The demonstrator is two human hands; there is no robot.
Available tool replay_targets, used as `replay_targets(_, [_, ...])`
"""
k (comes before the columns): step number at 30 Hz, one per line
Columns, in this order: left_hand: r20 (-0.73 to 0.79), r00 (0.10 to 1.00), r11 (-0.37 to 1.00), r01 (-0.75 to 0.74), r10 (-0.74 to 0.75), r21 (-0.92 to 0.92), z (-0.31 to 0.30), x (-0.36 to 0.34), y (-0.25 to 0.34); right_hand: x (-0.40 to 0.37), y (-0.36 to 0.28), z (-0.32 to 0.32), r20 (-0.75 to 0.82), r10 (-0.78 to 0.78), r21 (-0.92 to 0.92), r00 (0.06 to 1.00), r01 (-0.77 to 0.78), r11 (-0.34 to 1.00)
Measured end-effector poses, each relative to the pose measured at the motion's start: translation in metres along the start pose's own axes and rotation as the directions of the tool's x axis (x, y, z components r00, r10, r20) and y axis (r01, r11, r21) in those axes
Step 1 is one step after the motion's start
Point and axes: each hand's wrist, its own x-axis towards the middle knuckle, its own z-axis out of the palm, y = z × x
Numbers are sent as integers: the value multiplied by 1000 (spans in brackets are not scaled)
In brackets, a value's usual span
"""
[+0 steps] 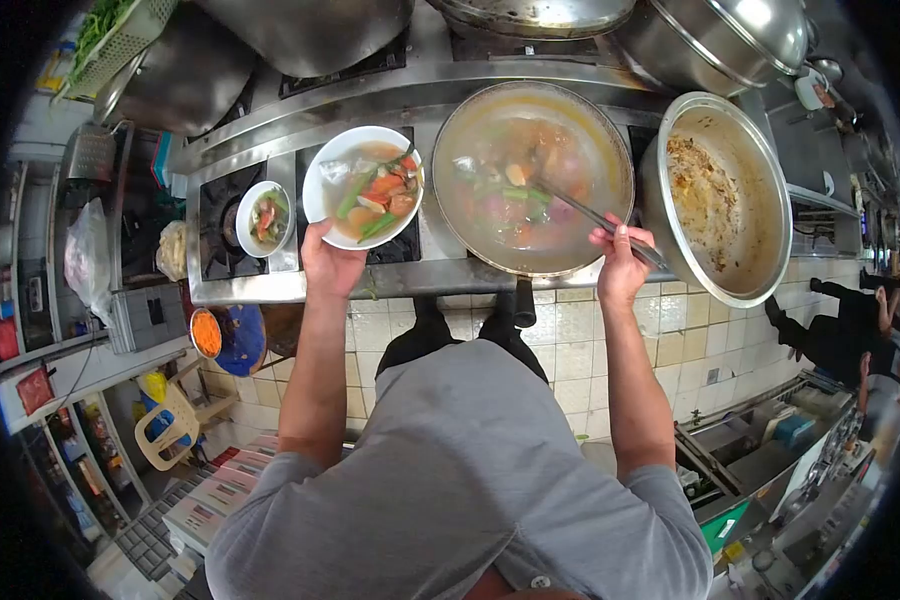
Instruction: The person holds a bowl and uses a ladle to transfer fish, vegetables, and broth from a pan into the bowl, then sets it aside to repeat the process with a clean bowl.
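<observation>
My left hand grips the near rim of a white bowl that holds soup with green and orange vegetable pieces. In my right hand is the handle of a metal utensil, whose far end dips into the steaming broth of a wide pan. The pan sits on the stove, its dark handle pointing toward me. Left of the held bowl, a smaller white bowl with similar food rests over a burner. Steam and broth hide the utensil's tip.
A large metal basin with browned residue stands right of the pan. Big pots line the back. A bowl of orange shreds and a beige chair are at the left. People in dark clothing are far right.
</observation>
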Motion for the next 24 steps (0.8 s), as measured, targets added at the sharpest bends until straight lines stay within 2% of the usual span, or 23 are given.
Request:
replay_targets(6, [17, 999, 999, 34, -35, 12, -9, -1, -9, 9, -10, -6, -114, 86, 128, 990, -72, 989])
replay_targets(15, [61, 993, 994, 100, -101, 33, -19, 5, -25, 17, -40, -9, -91, 5, 128, 996, 7, 992])
replay_targets(24, [140, 974, 984, 178, -181, 30, 15, 19, -60, 15, -134, 4, -3, -127, 35, 992, 127, 991])
